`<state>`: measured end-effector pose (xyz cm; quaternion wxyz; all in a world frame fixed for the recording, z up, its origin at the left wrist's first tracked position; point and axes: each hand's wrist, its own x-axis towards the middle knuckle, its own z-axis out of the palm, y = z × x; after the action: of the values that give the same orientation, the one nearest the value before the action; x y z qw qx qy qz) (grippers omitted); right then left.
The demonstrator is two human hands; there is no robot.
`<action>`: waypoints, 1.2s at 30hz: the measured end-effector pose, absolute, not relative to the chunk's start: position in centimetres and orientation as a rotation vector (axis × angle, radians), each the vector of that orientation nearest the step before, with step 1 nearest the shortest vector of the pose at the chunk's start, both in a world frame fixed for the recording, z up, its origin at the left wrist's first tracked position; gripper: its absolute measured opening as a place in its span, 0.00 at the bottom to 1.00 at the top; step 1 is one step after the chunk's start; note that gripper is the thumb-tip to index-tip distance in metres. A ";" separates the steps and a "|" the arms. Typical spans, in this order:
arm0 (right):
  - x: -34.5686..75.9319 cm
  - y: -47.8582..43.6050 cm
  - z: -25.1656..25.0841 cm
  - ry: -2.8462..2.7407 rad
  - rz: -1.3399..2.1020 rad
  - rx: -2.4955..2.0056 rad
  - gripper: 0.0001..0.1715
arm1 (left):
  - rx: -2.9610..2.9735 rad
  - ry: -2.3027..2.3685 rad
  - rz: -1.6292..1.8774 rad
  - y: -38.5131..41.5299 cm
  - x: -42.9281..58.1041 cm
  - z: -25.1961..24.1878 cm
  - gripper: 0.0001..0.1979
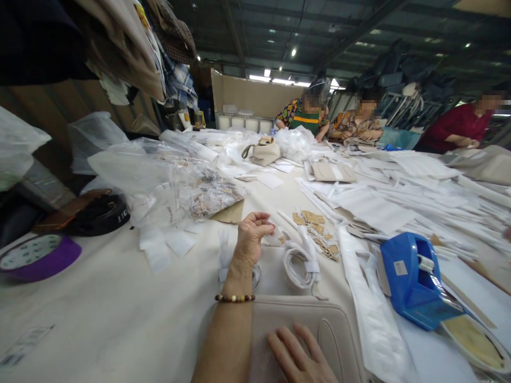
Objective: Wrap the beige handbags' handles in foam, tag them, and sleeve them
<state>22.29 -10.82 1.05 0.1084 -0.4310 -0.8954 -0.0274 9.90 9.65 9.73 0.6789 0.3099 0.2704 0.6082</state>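
A beige bag (pixel 287 311) lies flat at the front of the table, with a curved seam on its face. My right hand (pixel 301 356) rests on it, fingers stretched out and holding nothing. Beyond the bag's top edge, my left hand (pixel 252 234), with a beaded bracelet at the wrist, pinches a small translucent plastic piece (pixel 274 235). Just past the bag is a coiled strap (pixel 298 267) wrapped in white. Another wrapped coil (pixel 256 274) is partly hidden behind my left wrist. Brown tags with strings (pixel 315 226) lie to the right of my left hand.
A blue tape dispenser (pixel 415 279) stands at right beside a long plastic strip (pixel 369 308). Clear plastic bags (pixel 159 175) pile up at left, near a purple tape roll (pixel 43 258). White packing sheets (pixel 371 207) cover the right side. Several people work at the far side.
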 end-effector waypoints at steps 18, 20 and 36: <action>20.3 -8.5 3.4 -2.622 0.579 -1.627 0.12 | 0.848 0.613 1.257 2.0 7.4 11.0 0.19; 20.4 -8.8 3.5 -2.622 0.462 -1.541 0.11 | 0.929 0.698 1.189 -0.8 6.3 9.9 0.19; 21.5 -10.5 0.3 -2.310 -0.043 -1.185 0.13 | 1.656 0.914 0.906 -8.1 3.2 3.0 0.11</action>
<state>21.48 -10.53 0.33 0.2691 -0.4394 -0.8569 -0.0160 3.19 -8.08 3.03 0.4988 0.6843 0.3777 0.3745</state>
